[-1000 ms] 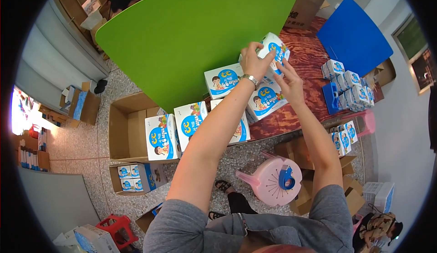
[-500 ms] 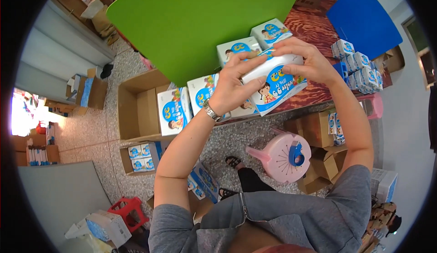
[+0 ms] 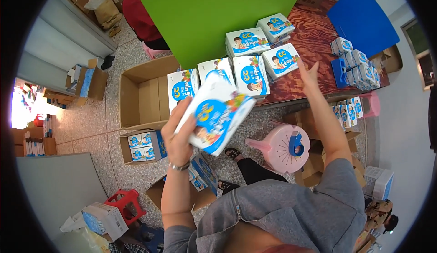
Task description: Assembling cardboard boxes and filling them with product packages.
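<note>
My left hand (image 3: 178, 137) grips a white and blue printed carton (image 3: 219, 120) by its left end, held tilted in the air in front of the table edge and slightly blurred. My right hand (image 3: 308, 75) is open, its fingers apart, beside the right end of a similar carton (image 3: 280, 61) on the table; whether it touches that carton I cannot tell. More of these cartons stand in stacks: one carton (image 3: 251, 76) at the front edge, one (image 3: 247, 42) behind it, and one (image 3: 276, 27) at the back.
A green board (image 3: 214, 7) stands behind the stacks on the red patterned table (image 3: 309, 30). An open cardboard box (image 3: 141, 109) lies to the left. Small packs (image 3: 362, 68) sit at the right by a blue board (image 3: 364, 20). A pink stool (image 3: 282, 155) with a tape roll (image 3: 297, 144) stands below.
Both hands held a carton over the table before. Now my left hand has carried one left and toward me, while my right hand has come free and opened.
</note>
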Demonstrator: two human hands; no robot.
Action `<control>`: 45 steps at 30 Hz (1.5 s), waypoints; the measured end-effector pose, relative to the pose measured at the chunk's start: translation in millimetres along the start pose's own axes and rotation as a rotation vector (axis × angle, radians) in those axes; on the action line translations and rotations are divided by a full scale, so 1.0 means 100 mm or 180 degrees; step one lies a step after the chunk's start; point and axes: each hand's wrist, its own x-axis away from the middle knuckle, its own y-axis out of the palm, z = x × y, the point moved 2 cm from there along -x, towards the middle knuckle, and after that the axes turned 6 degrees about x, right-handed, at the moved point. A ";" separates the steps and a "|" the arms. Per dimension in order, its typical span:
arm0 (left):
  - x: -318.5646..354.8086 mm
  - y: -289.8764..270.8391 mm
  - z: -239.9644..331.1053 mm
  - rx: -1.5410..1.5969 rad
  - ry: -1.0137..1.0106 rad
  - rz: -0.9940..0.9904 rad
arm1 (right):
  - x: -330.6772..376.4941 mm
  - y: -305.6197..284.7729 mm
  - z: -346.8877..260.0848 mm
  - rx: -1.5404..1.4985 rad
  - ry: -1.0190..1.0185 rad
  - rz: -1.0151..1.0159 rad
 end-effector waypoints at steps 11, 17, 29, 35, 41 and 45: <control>2.52 -1.75 -0.51 0.0424 -0.0361 0.2136 | 0.01 0.29 0.28 -0.2170 0.0704 -0.1595; 4.33 -2.30 -0.72 0.0139 -0.0295 0.3980 | 1.34 -0.67 0.83 -0.1152 0.0553 -0.1705; 5.98 -2.35 -1.73 0.0683 -0.1139 0.5187 | 6.47 1.99 2.87 0.1098 -0.0816 -0.5309; 6.12 -2.41 -2.17 0.1188 -0.1299 0.5295 | 7.32 2.96 4.57 0.2591 0.1451 -0.4859; 6.19 -2.58 -2.57 0.1374 -0.1209 0.5097 | 7.50 3.41 5.54 0.2339 0.1939 -0.5110; 6.12 -2.71 -2.77 0.1525 -0.1248 0.4998 | 7.56 3.41 6.03 0.1122 0.0637 -0.4892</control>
